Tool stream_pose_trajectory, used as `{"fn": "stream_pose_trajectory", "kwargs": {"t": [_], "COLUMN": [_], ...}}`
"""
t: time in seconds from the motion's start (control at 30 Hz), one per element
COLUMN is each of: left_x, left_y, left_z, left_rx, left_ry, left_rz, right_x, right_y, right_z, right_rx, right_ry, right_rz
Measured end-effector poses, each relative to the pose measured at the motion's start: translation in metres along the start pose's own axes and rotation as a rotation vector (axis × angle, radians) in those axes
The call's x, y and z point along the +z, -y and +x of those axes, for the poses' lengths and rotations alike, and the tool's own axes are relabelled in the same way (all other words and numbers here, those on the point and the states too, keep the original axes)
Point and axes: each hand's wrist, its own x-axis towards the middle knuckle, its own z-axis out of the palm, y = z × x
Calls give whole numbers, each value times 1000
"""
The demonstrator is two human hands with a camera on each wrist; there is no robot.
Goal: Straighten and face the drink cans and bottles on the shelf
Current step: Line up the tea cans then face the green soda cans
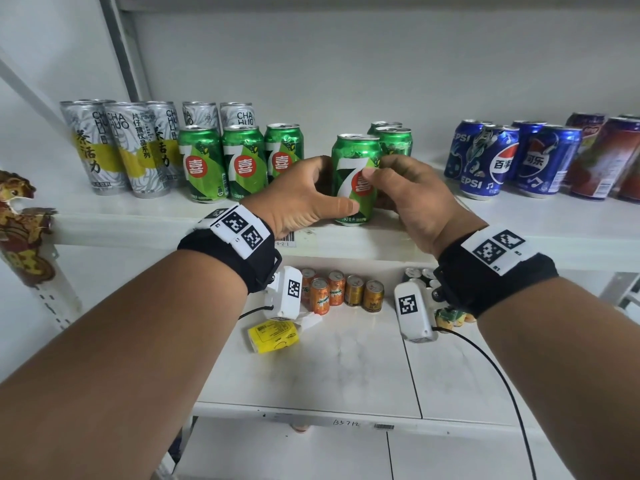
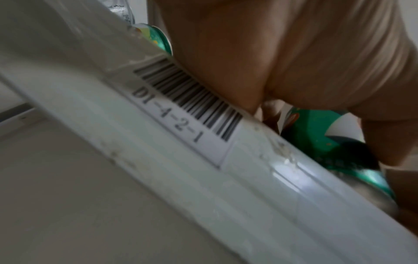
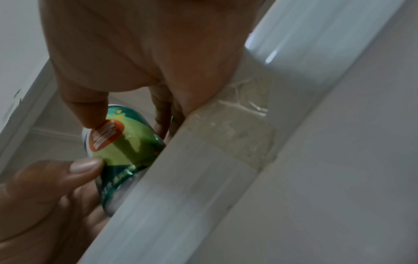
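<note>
A green 7-Up can (image 1: 353, 157) stands upright near the front edge of the white shelf (image 1: 138, 216), its label facing me. My left hand (image 1: 304, 195) grips it from the left, thumb low on the front. My right hand (image 1: 405, 192) grips it from the right, thumb on the red logo. The same can (image 3: 126, 142) shows in the right wrist view between both thumbs, and in the left wrist view the can (image 2: 321, 135) sits behind the shelf lip. Three more 7-Up cans (image 1: 242, 161) stand in a row to the left, two others (image 1: 394, 140) behind.
Tall silver-and-yellow cans (image 1: 117, 147) fill the shelf's left end; blue Pepsi cans (image 1: 502, 161) and red cans (image 1: 602, 157) stand at the right. On the lower shelf are small orange cans (image 1: 329, 292) and a yellow pack (image 1: 273, 336). A barcode label (image 2: 187, 105) marks the shelf lip.
</note>
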Motion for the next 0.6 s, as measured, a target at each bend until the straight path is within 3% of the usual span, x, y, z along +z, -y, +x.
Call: {"fn": "stream_pose_trajectory", "kwargs": {"t": [0.4, 0.5, 0.6], "left_x": [3, -4, -21], "left_y": [-10, -20, -40], "left_z": [-6, -7, -7], "left_rx": [-10, -22, -39], "left_ry": [-34, -11, 22], "left_rz": [93, 150, 305], "right_x": [8, 9, 9], "right_y": [4, 18, 45], "right_z": [-4, -4, 2], "right_rx": [-65, -116, -208], "right_ry": [-55, -62, -51], "right_rz": [-133, -322, -673]}}
